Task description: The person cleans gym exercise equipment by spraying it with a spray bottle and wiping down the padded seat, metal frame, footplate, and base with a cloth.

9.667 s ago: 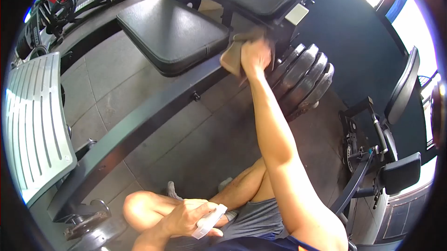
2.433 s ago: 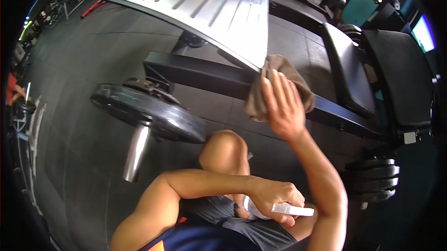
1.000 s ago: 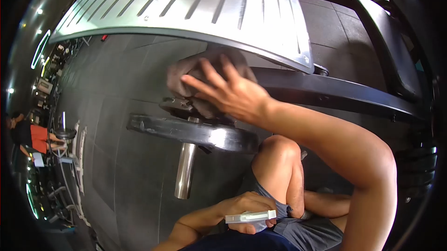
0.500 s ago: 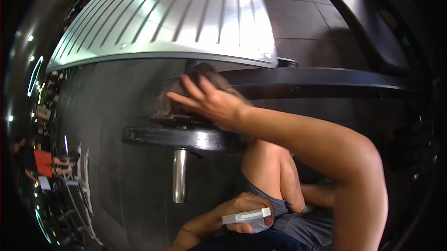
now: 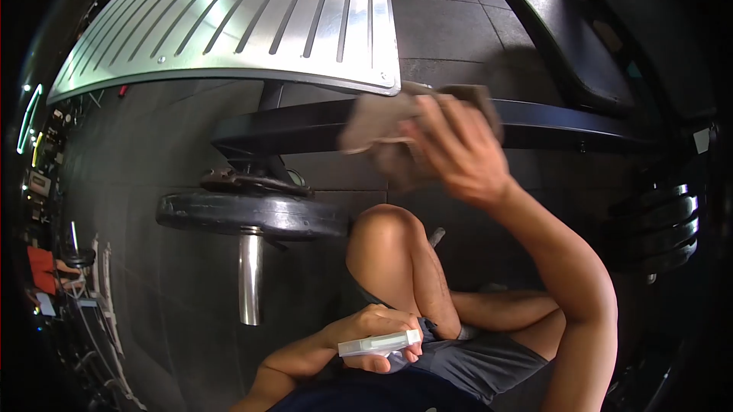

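Note:
My right hand (image 5: 462, 156) presses a brown-grey cloth (image 5: 378, 118) against the black metal beam (image 5: 298, 126) of a machine; cloth and fingers are slightly blurred. The cloth lies just below the near corner of a ribbed silver footplate (image 5: 305, 38). Low in front of my body, my left hand (image 5: 374, 324) is wrapped around what looks like a spray bottle (image 5: 379, 344), its white head turned up and its body mostly hidden. A black weight plate (image 5: 244, 213) sits on a shiny metal peg (image 5: 250, 278) left of my knee.
A black padded board (image 5: 565, 38) slopes at the upper right. Several stacked weight plates (image 5: 657, 229) stand at the right. My bent knee (image 5: 385, 236) is close to the weight plate. Another person in orange shorts (image 5: 41, 269) is far off at the left.
My right hand has moved right with the cloth, from above the weight plate onto the beam. The view has shifted, and my left hand still holds the bottle low.

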`<act>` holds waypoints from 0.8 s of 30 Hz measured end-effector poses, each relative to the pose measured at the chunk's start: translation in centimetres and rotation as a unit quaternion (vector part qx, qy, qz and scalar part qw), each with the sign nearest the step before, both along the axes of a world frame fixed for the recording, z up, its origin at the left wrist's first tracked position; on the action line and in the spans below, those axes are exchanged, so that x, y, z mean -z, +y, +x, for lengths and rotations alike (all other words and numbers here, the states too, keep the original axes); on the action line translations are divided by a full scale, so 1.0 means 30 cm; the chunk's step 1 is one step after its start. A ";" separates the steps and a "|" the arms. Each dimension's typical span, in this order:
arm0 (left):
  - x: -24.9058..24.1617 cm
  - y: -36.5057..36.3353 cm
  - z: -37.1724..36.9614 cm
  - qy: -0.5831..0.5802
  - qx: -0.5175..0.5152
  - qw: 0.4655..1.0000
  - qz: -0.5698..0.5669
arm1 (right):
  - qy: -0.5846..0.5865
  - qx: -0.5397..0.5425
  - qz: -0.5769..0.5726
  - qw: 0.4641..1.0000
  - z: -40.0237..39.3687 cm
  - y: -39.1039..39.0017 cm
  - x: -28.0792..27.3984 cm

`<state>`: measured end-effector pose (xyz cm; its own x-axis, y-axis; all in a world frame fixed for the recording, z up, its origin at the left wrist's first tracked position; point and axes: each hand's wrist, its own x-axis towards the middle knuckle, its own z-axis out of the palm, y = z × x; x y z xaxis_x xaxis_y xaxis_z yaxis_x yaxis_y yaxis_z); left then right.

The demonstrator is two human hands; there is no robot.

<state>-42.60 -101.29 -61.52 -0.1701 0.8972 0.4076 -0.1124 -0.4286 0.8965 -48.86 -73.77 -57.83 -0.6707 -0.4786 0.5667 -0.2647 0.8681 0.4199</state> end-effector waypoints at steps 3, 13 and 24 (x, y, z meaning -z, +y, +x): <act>0.024 0.011 0.019 0.002 0.007 1.000 0.002 | 0.052 0.093 -0.095 0.990 0.098 0.183 0.006; -0.066 0.195 0.043 0.065 0.046 0.996 -0.047 | 0.096 0.054 -0.143 0.984 -0.042 -0.024 0.069; -0.003 0.267 0.058 0.066 -0.030 0.994 -0.081 | 0.326 0.194 -0.299 0.876 0.166 0.416 0.249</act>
